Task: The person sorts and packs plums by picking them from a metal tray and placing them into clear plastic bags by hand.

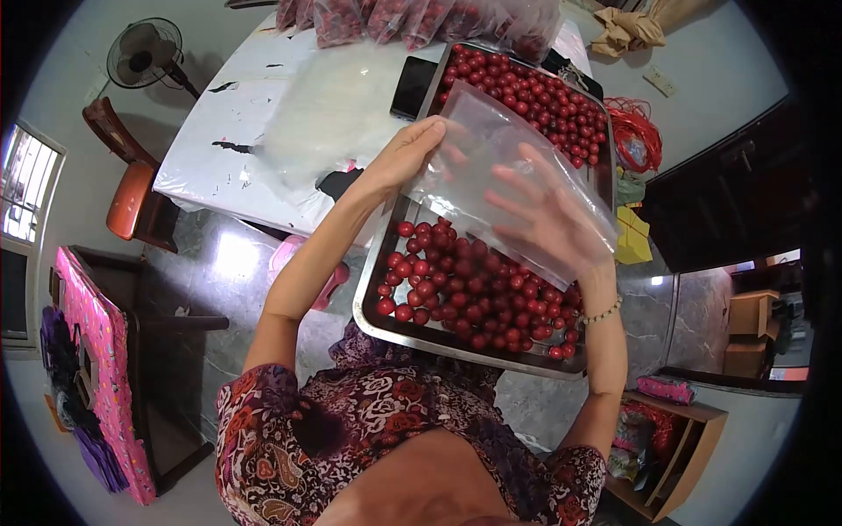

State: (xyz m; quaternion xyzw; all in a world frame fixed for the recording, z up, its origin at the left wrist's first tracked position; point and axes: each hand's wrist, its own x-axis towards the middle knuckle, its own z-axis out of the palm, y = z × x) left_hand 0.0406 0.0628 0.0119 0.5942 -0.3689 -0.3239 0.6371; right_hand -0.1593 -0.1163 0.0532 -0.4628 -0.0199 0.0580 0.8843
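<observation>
Over a metal tray (373, 302) of round red fruits (456, 285), a clear plastic bag (491, 167) is held up. My left hand (412, 153) pinches one end of the bag between thumb and fingers. Inside the bag's other end is my right hand (548, 210), its fingers spread and showing through the plastic. A beaded bracelet circles the right wrist. More fruits (535, 101) lie in the far part of the tray, behind the bag.
A stack of flat clear bags (329, 114) and a black phone (412, 87) lie on the white-covered table (206, 158). Filled bags (412, 19) line its far edge. Red string (636, 131) and a yellow box (631, 235) are right of the tray.
</observation>
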